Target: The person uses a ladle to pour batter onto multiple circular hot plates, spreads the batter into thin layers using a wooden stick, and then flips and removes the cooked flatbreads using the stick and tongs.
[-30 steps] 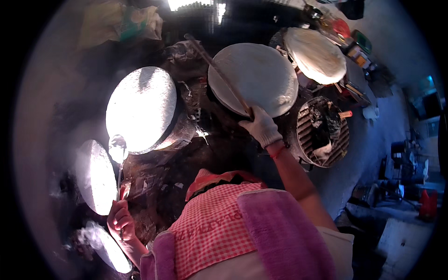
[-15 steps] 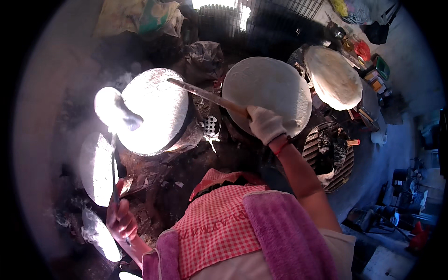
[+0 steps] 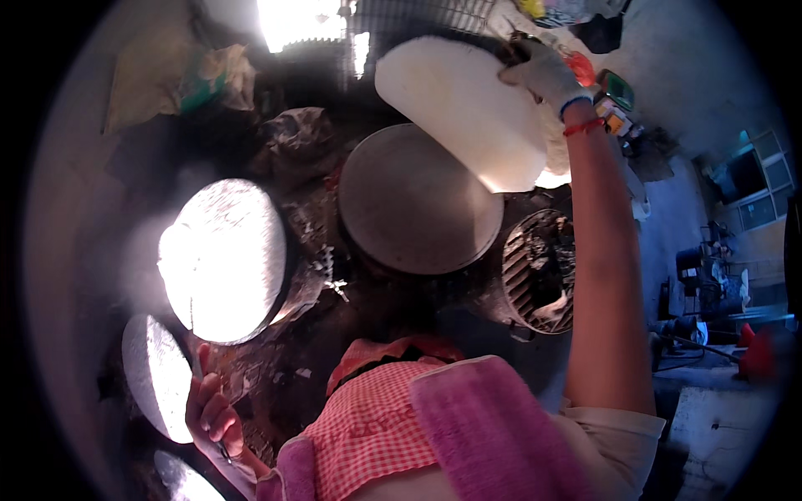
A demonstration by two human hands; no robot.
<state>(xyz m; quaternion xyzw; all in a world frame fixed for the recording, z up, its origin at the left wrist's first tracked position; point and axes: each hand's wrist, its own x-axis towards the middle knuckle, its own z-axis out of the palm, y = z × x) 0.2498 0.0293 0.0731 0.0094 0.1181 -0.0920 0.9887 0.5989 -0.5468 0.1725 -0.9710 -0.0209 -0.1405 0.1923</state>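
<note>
My right hand [image 3: 547, 79], in a pale work glove, is closed at the upper right edge of a thin, round flatbread [image 3: 459, 104]. The flatbread is raised and tilted, its lower edge over the right side of a bare dark griddle [image 3: 409, 209]. No wooden stick shows at this hand now; the flatbread may cover it. At the lower left my bare left hand [image 3: 217, 409] is wrapped round the thin handle of a ladle [image 3: 197, 363]. The ladle's head is lost in glare over the left griddle [image 3: 230, 259], whose sunlit surface is too bright to read.
Two more sunlit round griddles [image 3: 154, 376] stand at the far left. A ribbed round grate [image 3: 518, 280] with charred pieces lies right of the bare griddle. Crumpled sacks [image 3: 296, 138] and a wire rack [image 3: 418, 21] are behind. Light steam hangs at left.
The flatbread has come off the middle griddle and moved up and right with my right hand. The stick is out of sight. The ladle's pale head has moved onto the left griddle's glare.
</note>
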